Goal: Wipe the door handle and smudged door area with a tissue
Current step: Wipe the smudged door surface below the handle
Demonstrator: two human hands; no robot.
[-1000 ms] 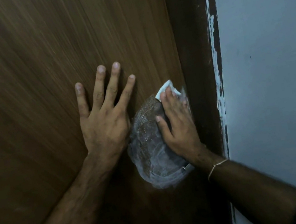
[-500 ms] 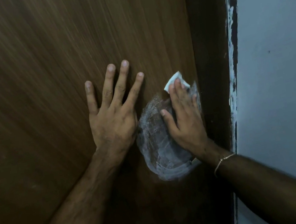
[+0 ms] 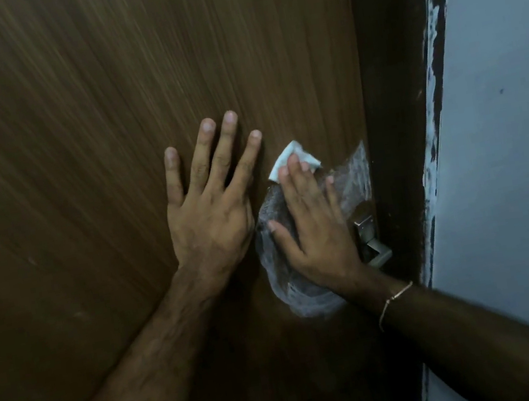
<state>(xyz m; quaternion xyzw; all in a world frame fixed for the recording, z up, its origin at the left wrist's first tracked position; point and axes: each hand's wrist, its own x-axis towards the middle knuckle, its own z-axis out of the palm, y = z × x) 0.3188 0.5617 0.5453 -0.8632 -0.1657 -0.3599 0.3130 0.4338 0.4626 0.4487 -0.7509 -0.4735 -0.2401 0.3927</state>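
Observation:
A brown wood-grain door (image 3: 93,158) fills most of the view. My right hand (image 3: 313,230) presses a white tissue (image 3: 289,158) flat against the door with straight fingers; only the tissue's top edge shows past the fingertips. Around and below this hand spreads a whitish smear (image 3: 292,296), the smudged area. The metal door handle (image 3: 371,239) pokes out just right of my right hand, partly hidden by it. My left hand (image 3: 211,201) lies flat on the door, fingers spread, beside the smear on its left.
A dark brown door frame (image 3: 395,93) runs down the right of the door. Beyond it stands a pale blue-grey wall (image 3: 514,126) with chipped paint along its edge.
My right hand with the tissue has slid left, away from the frame, uncovering the metal handle. The left hand has stayed flat in place.

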